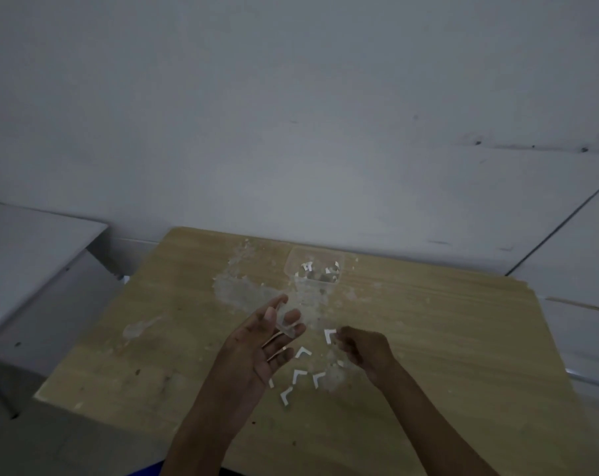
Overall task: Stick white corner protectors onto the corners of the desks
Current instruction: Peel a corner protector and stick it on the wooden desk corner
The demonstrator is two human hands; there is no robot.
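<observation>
Pale wood, scuffed and blotched with a whitish residue, made up the counter in the single head view, set against a grey-white wall. Several white corner protectors — small L-shaped pieces — lay loose on the counter between and just below the two hands, and a few more sat in a shallow clear tray near the far edge. The left hand was held palm-up above the wood, its grip spread, with a clear, blurred piece resting against the fingers; what that piece was could not be told. The right hand was curled, its grip pressed together on one white protector at the fingertips. No protector could be seen on any visible corner of this counter — the far-left corner looked bare — so the sticking seemed hardly begun here: pieces were being readied, and the corners, including those of the grey desk to the left, appeared left to do.
</observation>
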